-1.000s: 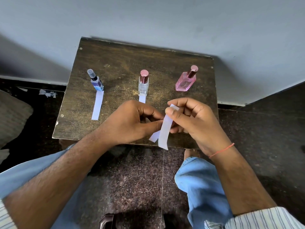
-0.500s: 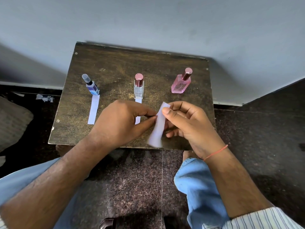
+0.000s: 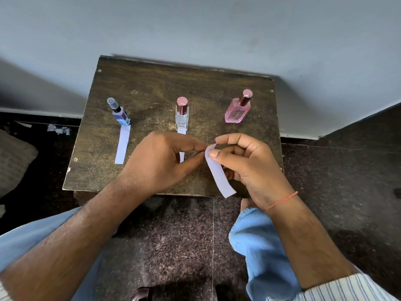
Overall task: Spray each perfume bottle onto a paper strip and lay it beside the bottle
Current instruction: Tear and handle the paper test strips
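Swung since earlier: paper strip (image 3: 219, 174), lower end now trailing right over surface (image 3: 152, 88) front edge, pinched by left hand (image 3: 160, 161) and right hand (image 3: 249, 164); left hand hides middle strip (image 3: 181, 135). Grey wall, dark floor.

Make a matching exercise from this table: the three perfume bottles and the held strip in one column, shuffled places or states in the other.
1. blue bottle
2. clear bottle
3. pink bottle
4. loose strip

A. pinched by both hands
B. no strip in front of it
C. table's left end, strip in front
D. middle of the row, strip partly hidden

Pairs: 1-C, 2-D, 3-B, 4-A
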Available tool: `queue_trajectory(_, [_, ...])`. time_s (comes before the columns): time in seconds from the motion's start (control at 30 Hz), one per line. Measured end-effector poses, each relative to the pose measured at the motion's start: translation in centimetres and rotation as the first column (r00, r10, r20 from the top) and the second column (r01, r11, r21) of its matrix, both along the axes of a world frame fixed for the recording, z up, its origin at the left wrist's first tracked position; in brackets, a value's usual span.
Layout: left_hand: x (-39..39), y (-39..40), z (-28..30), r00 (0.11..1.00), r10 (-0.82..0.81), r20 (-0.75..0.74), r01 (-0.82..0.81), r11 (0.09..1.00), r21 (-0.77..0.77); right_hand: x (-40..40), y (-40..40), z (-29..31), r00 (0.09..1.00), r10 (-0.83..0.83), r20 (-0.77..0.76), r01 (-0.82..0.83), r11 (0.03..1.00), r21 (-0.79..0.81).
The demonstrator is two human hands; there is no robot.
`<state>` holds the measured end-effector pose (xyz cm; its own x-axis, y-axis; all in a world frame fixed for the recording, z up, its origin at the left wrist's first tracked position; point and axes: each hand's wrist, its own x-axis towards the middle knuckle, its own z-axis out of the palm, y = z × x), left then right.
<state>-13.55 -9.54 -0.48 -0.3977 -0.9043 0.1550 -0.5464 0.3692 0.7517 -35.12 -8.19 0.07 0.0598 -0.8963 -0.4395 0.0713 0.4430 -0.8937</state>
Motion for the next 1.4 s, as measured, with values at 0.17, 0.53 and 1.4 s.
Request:
queue_trajectory(0.17, [0.0,0.0,-0.1,0.999,-0.002,0.044,0.003,0.999,-0.034,0.2,-0.1,0.0,1.0,-0.014,0.025,0.014,1.0,-0.017])
queue_trajectory(0.53, [-0.1,-0.2,0.0,0.995,0.064,0.081,-0.057,0.994,-0.089,0.7,0.0,1.0,0.978,-0.069,0.197,0.053,0.995,0.088])
queue_trajectory(1.4, [-0.6,-0.9,0.8,0.935,0.264,-0.235,-0.222,0.956,0.192,-0.8,-0.3,3.3,0.91,-0.17,0.377,0.116,0.98,0.163])
